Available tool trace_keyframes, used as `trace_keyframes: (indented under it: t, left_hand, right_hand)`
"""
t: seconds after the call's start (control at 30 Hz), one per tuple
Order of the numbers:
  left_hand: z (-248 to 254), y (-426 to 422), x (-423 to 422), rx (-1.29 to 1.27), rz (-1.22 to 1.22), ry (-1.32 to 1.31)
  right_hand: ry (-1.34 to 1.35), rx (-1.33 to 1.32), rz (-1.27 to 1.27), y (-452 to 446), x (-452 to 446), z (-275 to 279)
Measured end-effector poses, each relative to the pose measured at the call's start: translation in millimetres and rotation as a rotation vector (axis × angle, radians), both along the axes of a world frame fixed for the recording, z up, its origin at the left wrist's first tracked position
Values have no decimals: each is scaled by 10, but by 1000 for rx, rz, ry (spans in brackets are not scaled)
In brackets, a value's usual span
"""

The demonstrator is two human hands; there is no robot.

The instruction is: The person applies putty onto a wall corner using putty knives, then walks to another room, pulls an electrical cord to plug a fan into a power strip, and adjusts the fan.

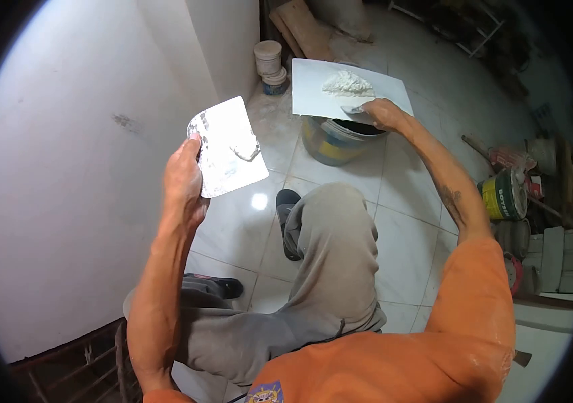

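My left hand (184, 173) is closed on the edge of a flat white putty board (221, 164) with rounded corners. Grey smears mark its left side, and a dab of putty (246, 150) clings near its right edge. My right hand (386, 115) grips a putty knife (351, 109), its blade low over a larger white panel (308, 86). On that panel sits a heap of white putty (349, 83), just beyond the blade. The panel rests across the top of a bucket (330, 146), covering part of its opening.
A white wall (92, 174) rises close on my left, with a metal grate (75, 376) below. Two stacked tubs (268, 59) stand by the wall corner. At right lie a paint can (503, 195) and assorted clutter. Pale tiles (407, 242) cover the floor.
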State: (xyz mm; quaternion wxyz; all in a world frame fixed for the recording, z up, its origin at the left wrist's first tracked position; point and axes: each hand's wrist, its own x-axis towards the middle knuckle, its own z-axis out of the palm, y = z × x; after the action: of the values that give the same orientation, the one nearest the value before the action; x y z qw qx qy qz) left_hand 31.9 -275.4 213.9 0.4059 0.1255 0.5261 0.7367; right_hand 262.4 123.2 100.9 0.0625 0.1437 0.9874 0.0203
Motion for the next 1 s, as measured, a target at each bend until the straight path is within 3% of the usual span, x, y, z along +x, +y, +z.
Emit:
trace_keyframes:
  t: [0.13,0.23,0.37,0.47,0.53,0.6,0.63,0.67,0.7,0.73,0.8,0.87,1.0]
  left_hand:
    - [-44,21,51,8,47,-42]
    - [48,58,91,-6,55,-33]
    - [-81,78,48,57,-4,-18]
    - [-30,79,141,128,-26,-45]
    - [66,33,262,169,-29,-76]
    - [314,-73,461,192,-29,-145]
    - [29,-15,150,212,-54,-196]
    - [61,-37,172,227,-57,-225]
    - [98,-56,206,242,-66,-236]
    - [77,-52,204,290,-93,-248]
    - [89,-85,235,386,-135,-262]
    - [90,-115,239,492,-185,-244]
    - [220,-214,302,504,-213,-178]
  right_hand:
    - [-75,-50,73,-85,62,369]
    - [59,-86,151,224,223,392]
    - [432,-539,-375,-499,375,1089]
    - [786,-789,-382,-1028,423,1506]
    - [1072,-1150,-253,-1505,404,1764]
    - [1255,-665,-47,-1969,429,2023]
    - [1199,26,52,-2141,82,1835]
    - [1078,686,165,-2337,17,1833]
    - [1185,180,-58,-2568,-67,1745]
    - [1233,-188,-48,-2856,-142,1840]
    - [1199,-195,419,-2919,-260,1832]
    - [1131,-243,608,-2930,-395,1742]
    - [1057,-112,698,-2949,-411,1619]
